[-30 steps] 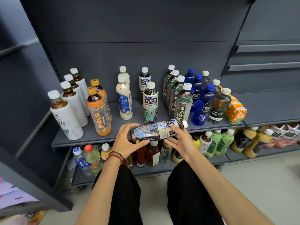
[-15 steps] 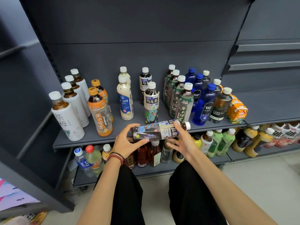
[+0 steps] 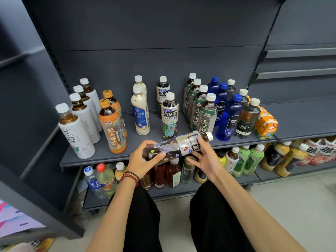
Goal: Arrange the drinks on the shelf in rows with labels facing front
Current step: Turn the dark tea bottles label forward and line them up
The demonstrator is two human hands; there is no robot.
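I hold an oolong tea bottle [image 3: 179, 145] on its side just in front of the grey shelf [image 3: 101, 157], white cap pointing right. My left hand [image 3: 143, 159] grips its dark base. My right hand [image 3: 205, 159] cradles the labelled upper half, fingers spread along it. On the shelf behind stand two matching oolong tea bottles [image 3: 170, 118] in a row, labels forward. Left of them are cream bottles [image 3: 141, 113], orange tea bottles [image 3: 112, 126] and white tea bottles [image 3: 75, 131]. To the right are green-label tea bottles [image 3: 207, 113], blue soda bottles [image 3: 231, 118] and dark soda bottles [image 3: 247, 119].
Orange juice cartons [image 3: 265, 124] sit at the shelf's right end. The lower shelf [image 3: 163, 193] holds several more bottles, some behind my hands. My knees in black trousers [image 3: 143, 219] are below. A dark side panel [image 3: 27, 160] stands at the left.
The bottle has been rotated about its long axis in my hands, bringing the front label with large characters toward me. Its cap end has risen slightly.
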